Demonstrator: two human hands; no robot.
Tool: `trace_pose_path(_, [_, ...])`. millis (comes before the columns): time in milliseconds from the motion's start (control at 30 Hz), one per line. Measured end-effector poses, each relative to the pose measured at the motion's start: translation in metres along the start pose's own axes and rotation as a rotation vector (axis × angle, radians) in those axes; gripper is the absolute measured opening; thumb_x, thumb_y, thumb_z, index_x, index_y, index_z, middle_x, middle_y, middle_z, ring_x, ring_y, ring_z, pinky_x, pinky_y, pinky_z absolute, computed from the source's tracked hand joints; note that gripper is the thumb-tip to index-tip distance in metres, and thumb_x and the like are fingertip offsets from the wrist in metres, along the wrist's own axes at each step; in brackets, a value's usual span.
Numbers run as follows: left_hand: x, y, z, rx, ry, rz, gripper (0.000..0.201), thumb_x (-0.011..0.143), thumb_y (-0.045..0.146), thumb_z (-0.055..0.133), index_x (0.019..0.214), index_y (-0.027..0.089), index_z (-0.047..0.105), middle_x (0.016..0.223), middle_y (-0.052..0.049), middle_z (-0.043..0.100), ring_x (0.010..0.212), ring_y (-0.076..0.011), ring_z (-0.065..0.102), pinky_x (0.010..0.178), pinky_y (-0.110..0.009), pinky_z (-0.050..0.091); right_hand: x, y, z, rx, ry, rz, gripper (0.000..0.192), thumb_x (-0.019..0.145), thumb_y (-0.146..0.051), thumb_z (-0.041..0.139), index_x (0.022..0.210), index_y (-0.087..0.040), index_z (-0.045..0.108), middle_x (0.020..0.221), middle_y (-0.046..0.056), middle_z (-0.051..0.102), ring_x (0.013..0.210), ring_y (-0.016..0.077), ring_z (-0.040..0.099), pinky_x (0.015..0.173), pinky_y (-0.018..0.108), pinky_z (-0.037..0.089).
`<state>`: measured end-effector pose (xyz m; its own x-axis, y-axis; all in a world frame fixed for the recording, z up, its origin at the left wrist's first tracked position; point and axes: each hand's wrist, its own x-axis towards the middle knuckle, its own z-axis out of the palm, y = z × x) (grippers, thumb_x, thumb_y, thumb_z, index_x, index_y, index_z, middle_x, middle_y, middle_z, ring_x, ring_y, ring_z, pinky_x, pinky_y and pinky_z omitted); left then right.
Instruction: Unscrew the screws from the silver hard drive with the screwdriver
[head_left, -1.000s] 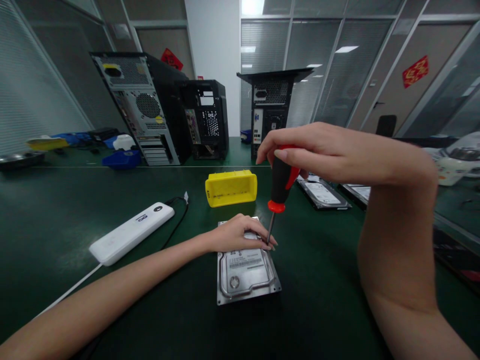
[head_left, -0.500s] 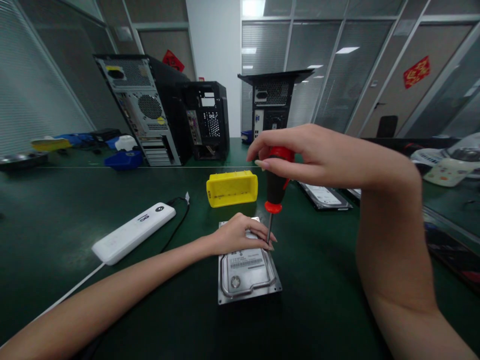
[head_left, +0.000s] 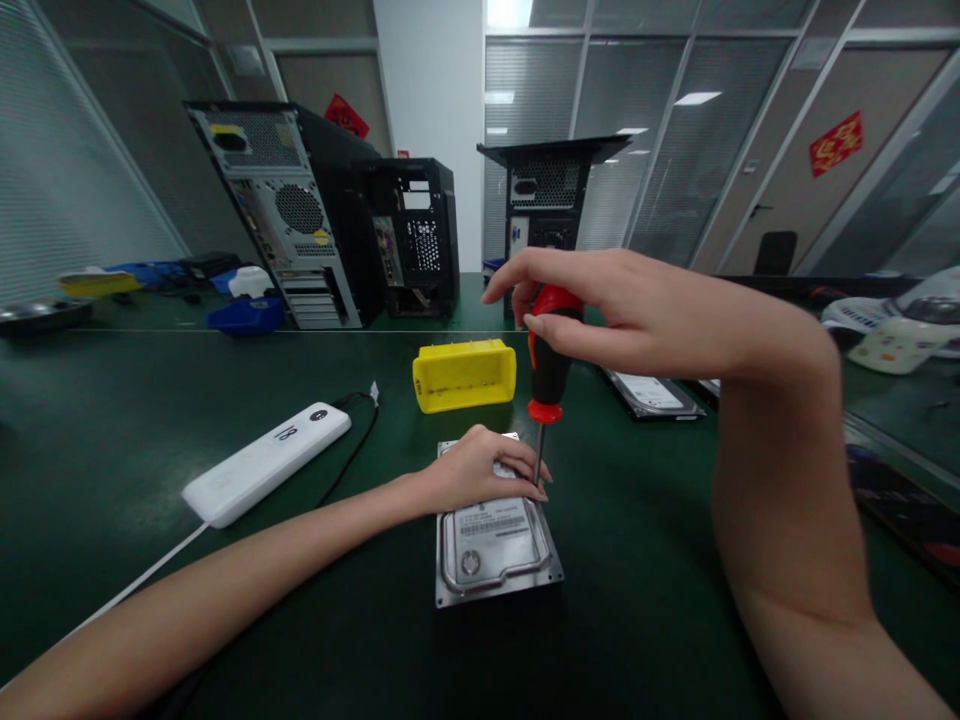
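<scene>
A silver hard drive (head_left: 491, 550) lies flat on the green table, label side up. Across its far half rests my left hand (head_left: 487, 468), with thumb and forefinger closed around the lower shaft of a screwdriver (head_left: 551, 370). The screwdriver stands nearly upright, its tip at the drive's right edge and hidden by the fingertips. From above, my right hand (head_left: 600, 305) grips the top of the red and black handle, its thumb and fingers wrapped round it and the wrist bent high.
Beyond the drive sits a yellow plastic bin (head_left: 465, 378). A white power bank (head_left: 266, 465) with cables is on the left. Another hard drive (head_left: 651, 393) lies at the right. Computer cases (head_left: 300, 215) stand at the back, near a blue tray (head_left: 246, 316).
The screwdriver handle has turned: its red stripe has gone from the right side to the left. My right fingers have shifted slightly left with it. The left hand and drive stay put.
</scene>
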<state>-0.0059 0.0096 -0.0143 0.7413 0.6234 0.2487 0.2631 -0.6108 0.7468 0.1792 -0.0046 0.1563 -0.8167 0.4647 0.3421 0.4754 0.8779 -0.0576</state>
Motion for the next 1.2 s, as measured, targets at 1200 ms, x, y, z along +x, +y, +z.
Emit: trace_pose_path(1200, [0.0016, -0.0016, -0.0041, -0.081, -0.035, 0.054, 0.022, 0.081, 0.024, 0.075, 0.098, 0.012, 0.074, 0.102, -0.009, 0.076, 0.092, -0.0182, 0.072, 0.087, -0.028, 0.053, 0.0035, 0.0003, 0.0036, -0.011, 0.007, -0.089, 0.036, 0.096, -0.038, 0.047, 0.122, -0.014, 0.055, 0.11, 0.005, 0.06, 0.091, 0.0144, 0.056, 0.079, 0.027, 0.043])
